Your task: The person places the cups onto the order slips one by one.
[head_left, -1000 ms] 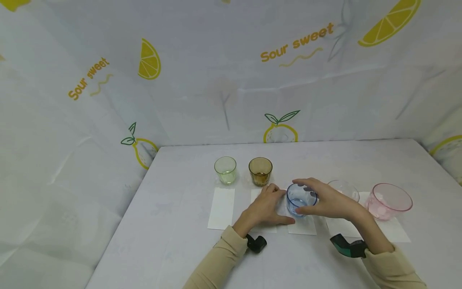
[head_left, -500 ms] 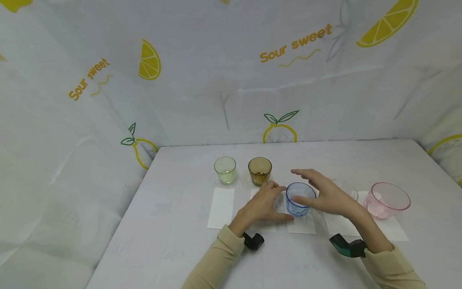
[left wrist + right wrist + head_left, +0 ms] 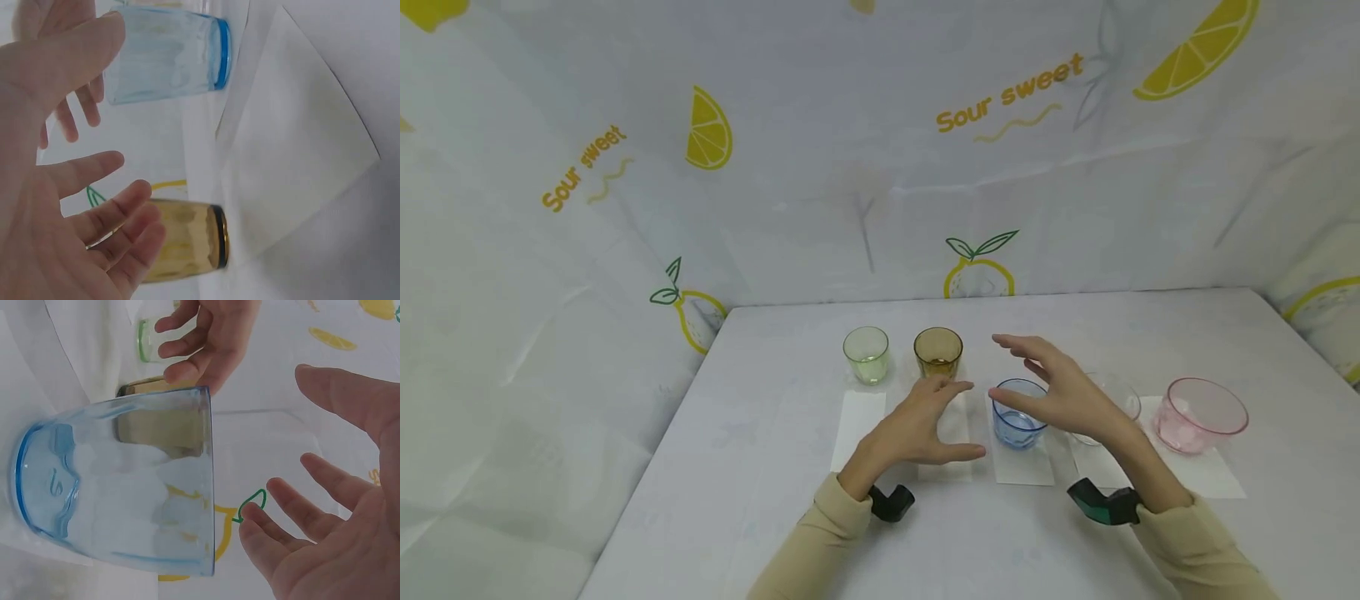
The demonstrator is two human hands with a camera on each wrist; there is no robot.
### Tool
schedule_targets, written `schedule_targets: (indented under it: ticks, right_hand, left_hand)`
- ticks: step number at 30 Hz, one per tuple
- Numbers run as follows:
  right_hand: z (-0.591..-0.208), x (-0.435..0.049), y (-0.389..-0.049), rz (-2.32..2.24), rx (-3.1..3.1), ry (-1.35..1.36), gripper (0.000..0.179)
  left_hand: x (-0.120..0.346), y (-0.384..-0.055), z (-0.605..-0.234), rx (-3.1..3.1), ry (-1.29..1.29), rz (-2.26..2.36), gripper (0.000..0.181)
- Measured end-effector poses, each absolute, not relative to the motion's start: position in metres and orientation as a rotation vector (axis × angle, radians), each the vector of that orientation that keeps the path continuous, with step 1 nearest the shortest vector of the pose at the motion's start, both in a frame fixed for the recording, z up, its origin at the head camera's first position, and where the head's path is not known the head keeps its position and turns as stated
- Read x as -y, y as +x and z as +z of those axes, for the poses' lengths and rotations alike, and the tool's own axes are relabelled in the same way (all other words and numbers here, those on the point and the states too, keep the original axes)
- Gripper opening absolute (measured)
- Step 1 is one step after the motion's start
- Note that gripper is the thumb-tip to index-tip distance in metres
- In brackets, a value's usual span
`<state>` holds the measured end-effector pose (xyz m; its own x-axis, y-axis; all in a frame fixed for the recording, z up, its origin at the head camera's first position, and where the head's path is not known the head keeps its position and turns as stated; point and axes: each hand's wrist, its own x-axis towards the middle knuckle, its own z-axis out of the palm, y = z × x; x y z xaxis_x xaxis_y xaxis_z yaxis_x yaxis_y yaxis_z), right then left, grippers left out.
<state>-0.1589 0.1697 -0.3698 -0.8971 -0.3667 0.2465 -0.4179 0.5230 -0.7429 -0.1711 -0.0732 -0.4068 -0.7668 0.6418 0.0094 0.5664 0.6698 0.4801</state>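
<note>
A blue glass cup (image 3: 1018,429) stands upright on a white paper strip (image 3: 1024,468). My right hand (image 3: 1063,396) hovers beside and above its rim, thumb and fingers spread; the right wrist view has the hand (image 3: 337,519) apart from the cup (image 3: 125,487). My left hand (image 3: 910,425) is held over another paper strip (image 3: 955,467), fingers apart, with nothing in its grasp. Just beyond it stands an amber glass cup (image 3: 938,350), its lower part partly behind the fingers. In the left wrist view the amber cup (image 3: 187,244) shows past those fingertips.
A green glass cup (image 3: 867,354) stands at the back left, behind a paper strip (image 3: 859,425). On the right are a clear glass cup (image 3: 1116,396), partly hidden by the right hand, and a wider pink glass bowl (image 3: 1198,417), both on white paper (image 3: 1213,479).
My right hand has let go of the blue cup and lifted up and away from it. My left hand has drawn back to the left. The blue cup stays put.
</note>
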Motion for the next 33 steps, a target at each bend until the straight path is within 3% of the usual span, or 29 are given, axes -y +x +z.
schedule_targets:
  ticks: [15,33]
  right_hand:
    - [-0.368,-0.134,-0.18,1.436,2.649,0.688,0.065]
    - [-0.373,-0.109,-0.206,1.432,2.741,0.609,0.073]
  left_hand:
    - [0.124,-0.171,-0.417,-2.763,0.886,0.826,0.084]
    - [0.134,-0.176,-0.443,-2.76,0.849,0.909,0.081]
